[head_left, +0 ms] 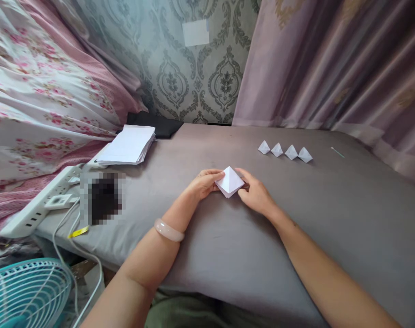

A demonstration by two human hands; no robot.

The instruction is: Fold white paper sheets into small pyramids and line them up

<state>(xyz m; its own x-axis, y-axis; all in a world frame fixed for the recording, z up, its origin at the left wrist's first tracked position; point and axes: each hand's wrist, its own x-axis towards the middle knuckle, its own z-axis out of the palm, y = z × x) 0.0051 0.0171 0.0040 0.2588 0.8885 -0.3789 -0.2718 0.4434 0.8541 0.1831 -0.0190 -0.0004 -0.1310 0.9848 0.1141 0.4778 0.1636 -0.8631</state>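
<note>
A white folded paper (229,180), diamond-shaped with a crease down its middle and loose layers at its lower edge, is held above the grey-covered surface. My left hand (207,182) pinches its left corner, thumb on the front face and fingers behind. At the opposite corner, my right hand (255,193) has its thumb and index finger curled around the edge; its other fingers are tucked under and partly hidden. Several small folded paper pieces (291,152) of similar look stand in a row farther back on the right.
A stack of white paper (128,145) lies at the back left, near a black item (162,125). Along the left edge runs a white power strip (39,205) with cables. A teal fan (26,291) stands below. A thin stick (337,152) lies far right.
</note>
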